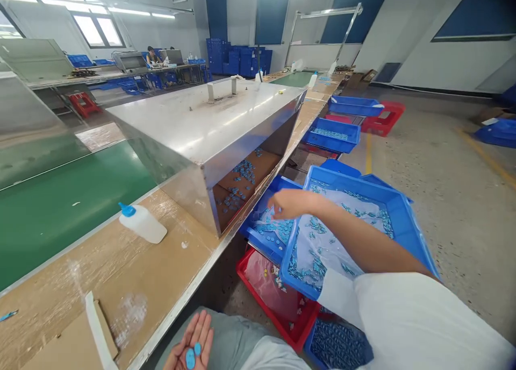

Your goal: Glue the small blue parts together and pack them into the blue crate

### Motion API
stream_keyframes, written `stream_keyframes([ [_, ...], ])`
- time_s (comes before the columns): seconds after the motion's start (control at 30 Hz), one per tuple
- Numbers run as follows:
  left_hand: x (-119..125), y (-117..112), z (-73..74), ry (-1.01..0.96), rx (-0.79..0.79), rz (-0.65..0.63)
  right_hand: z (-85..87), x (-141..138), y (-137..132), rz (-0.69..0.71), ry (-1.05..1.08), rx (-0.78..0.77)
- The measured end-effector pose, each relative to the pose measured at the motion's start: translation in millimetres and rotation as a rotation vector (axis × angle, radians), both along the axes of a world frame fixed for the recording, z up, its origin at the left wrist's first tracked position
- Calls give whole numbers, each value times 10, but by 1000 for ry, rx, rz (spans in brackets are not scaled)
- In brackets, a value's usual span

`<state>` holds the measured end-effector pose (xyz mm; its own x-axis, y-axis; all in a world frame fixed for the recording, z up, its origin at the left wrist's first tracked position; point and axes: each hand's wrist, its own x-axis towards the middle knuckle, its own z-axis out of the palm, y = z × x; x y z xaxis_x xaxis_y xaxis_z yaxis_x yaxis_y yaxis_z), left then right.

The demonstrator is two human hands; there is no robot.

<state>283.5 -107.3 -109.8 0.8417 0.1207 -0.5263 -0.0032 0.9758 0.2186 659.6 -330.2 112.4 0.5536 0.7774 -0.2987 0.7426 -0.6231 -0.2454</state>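
Low at the bottom of the head view, my left hand (191, 342) lies palm up near my lap, fingers stretched out. Two blue oval discs (191, 358) rest in its palm. My right hand (289, 204) reaches over a blue tray (258, 240), with its fingers curled down and pressed together. Whatever they may hold is hidden. Round blue pieces (282, 230) lie on clear plastic in that tray. Beneath my right forearm, a larger blue tray (415, 241) holds many small blue pieces on a plastic sheet.
A metal hood (201, 117) stands on the bench, with blue discs (244, 171) on the brown board under it. Left of it are a white bottle (144, 225) and a green conveyor belt (72, 198). A red tray (298, 338) sits below. A person (152, 57) sits far back.
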Motion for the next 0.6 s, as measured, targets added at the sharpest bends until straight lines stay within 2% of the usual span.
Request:
stream_keyframes([
  [0.07, -46, 29, 176, -150, 4, 22, 148, -467, -6, 266, 274, 56],
  [0.13, -71, 27, 347, -232, 24, 87, 229, -924, 178, 556, 466, 142],
  [0.2, -93, 13, 512, -253, 53, 197, 229, -1339, 513, 792, 462, 229],
  [0.27, -128, 18, 674, -182, 104, 306, 162, -1688, 921, 935, 336, 345],
  [0.37, -223, 90, 897, -45, 142, 426, 19, -2090, 1486, 1045, 196, 458],
  [0.43, -317, 137, 1026, -50, 129, 544, -59, -2299, 1751, 1108, 167, 500],
  [0.47, -369, 144, 1086, -62, 128, 628, -87, -2389, 1844, 1123, 183, 528],
  [0.6, -533, 84, 1296, -189, 121, 774, -155, -2651, 2035, 1067, 412, 655],
])
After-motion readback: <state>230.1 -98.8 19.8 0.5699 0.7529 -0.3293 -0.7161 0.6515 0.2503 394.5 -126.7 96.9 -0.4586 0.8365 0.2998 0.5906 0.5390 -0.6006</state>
